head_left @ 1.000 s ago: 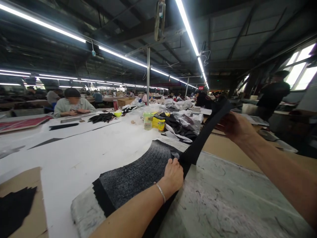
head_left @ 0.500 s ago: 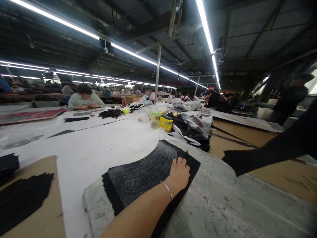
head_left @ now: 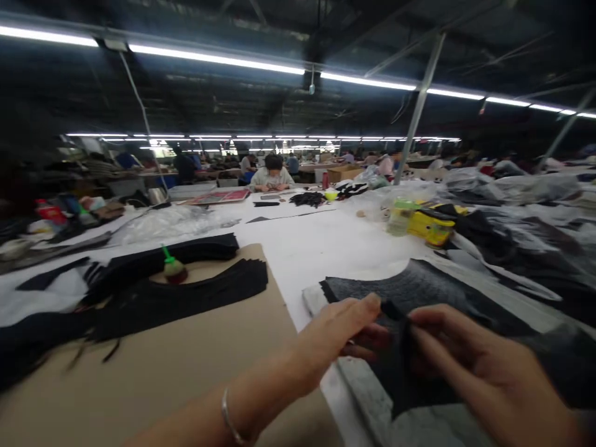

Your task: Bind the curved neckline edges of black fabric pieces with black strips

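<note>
My right hand [head_left: 484,366] pinches a piece of black fabric [head_left: 405,379] between thumb and fingers. The piece hangs upright over the front of a worn grey slab. My left hand [head_left: 344,335], with a silver bracelet at the wrist, is at the left edge of the same piece. Its fingertips meet the fabric near the top corner, and the lower fingers are blurred. Just behind both hands, curved dark cut pieces with a speckled grey top [head_left: 419,282] lie on the grey slab [head_left: 367,394]. Part of that stack is hidden by my hands.
Black cut pieces [head_left: 223,292] lie on brown board [head_left: 195,360] at left, beside a green-tipped bottle [head_left: 174,267]. Behind the slab are a yellow container [head_left: 431,226] and bagged dark materials [head_left: 503,248]. A person [head_left: 272,177] sits across the white table [head_left: 307,239].
My view has swung left. My left hand has lifted off the speckled stack to the black piece. My right hand has come into view holding that piece.
</note>
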A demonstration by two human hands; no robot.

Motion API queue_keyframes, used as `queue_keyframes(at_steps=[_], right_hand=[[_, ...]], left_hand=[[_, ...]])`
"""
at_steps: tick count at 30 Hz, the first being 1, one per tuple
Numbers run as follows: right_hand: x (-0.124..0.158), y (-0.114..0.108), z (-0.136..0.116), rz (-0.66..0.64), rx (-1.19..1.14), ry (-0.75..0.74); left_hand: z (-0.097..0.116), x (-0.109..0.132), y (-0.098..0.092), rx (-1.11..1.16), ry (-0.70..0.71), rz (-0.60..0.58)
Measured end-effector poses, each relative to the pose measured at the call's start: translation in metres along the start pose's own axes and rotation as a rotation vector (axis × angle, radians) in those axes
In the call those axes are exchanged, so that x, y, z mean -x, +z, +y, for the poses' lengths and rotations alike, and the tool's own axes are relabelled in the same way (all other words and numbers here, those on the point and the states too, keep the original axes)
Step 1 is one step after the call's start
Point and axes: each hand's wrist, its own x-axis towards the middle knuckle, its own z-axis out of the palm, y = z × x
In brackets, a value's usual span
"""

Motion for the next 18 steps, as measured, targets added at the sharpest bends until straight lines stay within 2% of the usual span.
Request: queue_keyframes(at_steps=[2,3,6,8,11,13,15,18], right_hand=[[0.002,0.052,-0.032,-0.243,-0.085,-0.056],[0.006,0.077,-0.048,-0.304,-0.109,-0.083],[0.022,0.153,-0.091,-0.382,-0.145,-0.162],[0.035,0.199,-0.116,-0.444,-0.164,-0.212],[0.052,0.256,-0.148,-0.547,-0.215,-0.3],[0.063,0.281,-0.16,-0.603,-0.258,-0.35],[0.077,0.293,-0.159,-0.638,-0.272,-0.425],[0.099,0.3,-0.126,-0.628,-0.118,-0.592]], left_hand=[[0.008,0.054,-0.029,-0.161,0.017,0.162],[0.007,0.078,-0.043,-0.21,0.012,0.22],[-0.005,0.139,-0.083,-0.222,0.037,0.374],[-0.017,0.176,-0.11,-0.205,0.073,0.533],[-0.032,0.231,-0.151,-0.186,0.055,0.75],[-0.038,0.27,-0.176,-0.201,0.008,0.82],[-0.043,0.306,-0.199,-0.273,-0.038,0.898],[-0.053,0.351,-0.229,-0.401,-0.07,1.079]])
